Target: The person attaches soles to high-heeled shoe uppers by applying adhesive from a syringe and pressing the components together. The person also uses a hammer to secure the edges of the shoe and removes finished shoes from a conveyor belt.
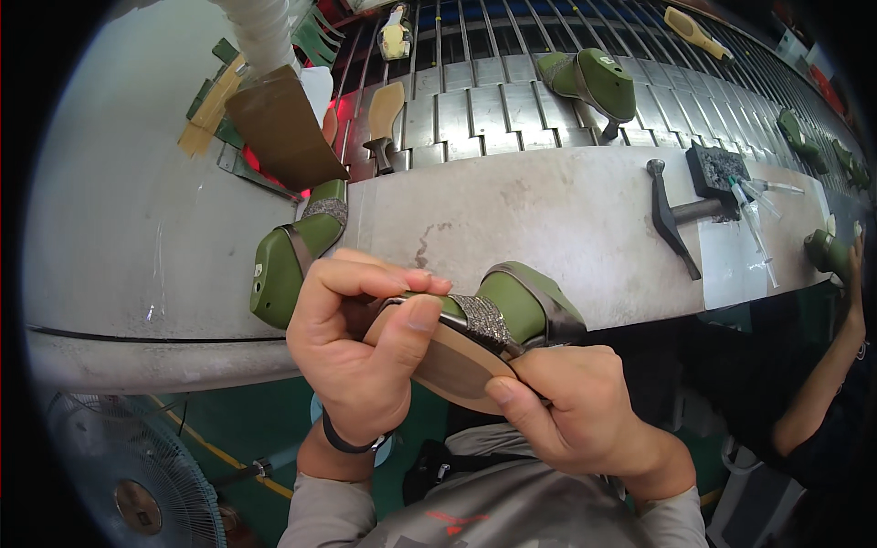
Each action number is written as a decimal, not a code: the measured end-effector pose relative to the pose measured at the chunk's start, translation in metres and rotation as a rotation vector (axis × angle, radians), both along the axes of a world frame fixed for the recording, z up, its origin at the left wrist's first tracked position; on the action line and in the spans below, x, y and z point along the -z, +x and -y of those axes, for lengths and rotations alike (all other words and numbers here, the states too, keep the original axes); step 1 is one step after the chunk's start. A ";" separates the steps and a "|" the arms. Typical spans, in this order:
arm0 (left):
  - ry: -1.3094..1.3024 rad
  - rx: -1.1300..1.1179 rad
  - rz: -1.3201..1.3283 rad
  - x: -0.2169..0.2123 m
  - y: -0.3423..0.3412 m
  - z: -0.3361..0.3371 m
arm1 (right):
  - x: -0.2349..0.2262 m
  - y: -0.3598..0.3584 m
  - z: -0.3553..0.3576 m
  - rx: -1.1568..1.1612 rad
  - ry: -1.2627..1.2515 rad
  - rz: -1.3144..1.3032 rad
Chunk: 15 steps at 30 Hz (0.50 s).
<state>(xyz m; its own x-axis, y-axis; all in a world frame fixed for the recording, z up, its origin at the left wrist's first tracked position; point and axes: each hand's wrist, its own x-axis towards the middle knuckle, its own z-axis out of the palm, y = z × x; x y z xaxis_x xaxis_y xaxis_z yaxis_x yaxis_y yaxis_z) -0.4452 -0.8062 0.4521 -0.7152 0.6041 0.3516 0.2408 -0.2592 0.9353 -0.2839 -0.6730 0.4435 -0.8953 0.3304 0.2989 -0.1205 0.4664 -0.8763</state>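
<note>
Between my hands, above the front edge of the bench, is a sandal on a green shoe last (516,306) with a glittery strap and a dark metallic strap. Its tan sole (452,370) is tilted toward me. My left hand (356,342) is closed around the toe end, thumb pressing the sole and fingers over the upper. My right hand (585,406) grips the sole edge toward the heel with thumb and bent fingers. Whether the sole is bonded to the upper cannot be seen. Left of my hands, a second strapped green last (290,260) lies on the bench.
A hammer (671,219), a dark block (717,173) and several syringes (754,219) lie at the right. Behind the bench, a slatted conveyor (484,105) carries another sandal last (598,82) and a loose sole (386,114). A co-worker's hand (855,274) is far right; a fan (137,484) stands lower left.
</note>
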 end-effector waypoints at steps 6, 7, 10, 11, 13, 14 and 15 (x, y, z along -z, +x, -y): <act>-0.026 -0.032 -0.089 0.003 -0.010 0.001 | 0.006 -0.008 0.005 0.072 0.065 -0.058; -0.032 -0.051 -0.054 0.003 -0.012 0.001 | 0.008 -0.009 0.005 0.080 0.085 -0.079; -0.019 -0.068 -0.037 0.003 -0.014 0.000 | 0.005 -0.009 0.006 0.103 0.193 -0.136; -0.019 -0.063 -0.034 0.004 -0.014 -0.002 | 0.007 -0.010 0.005 0.107 0.194 -0.133; -0.004 -0.061 -0.016 0.003 -0.015 -0.005 | 0.010 -0.013 0.003 0.138 0.106 -0.096; -0.004 -0.058 -0.011 0.003 -0.015 -0.006 | 0.010 -0.012 0.004 0.141 0.007 -0.061; -0.021 -0.054 -0.025 0.001 -0.015 -0.007 | 0.009 -0.011 0.003 0.144 0.008 -0.056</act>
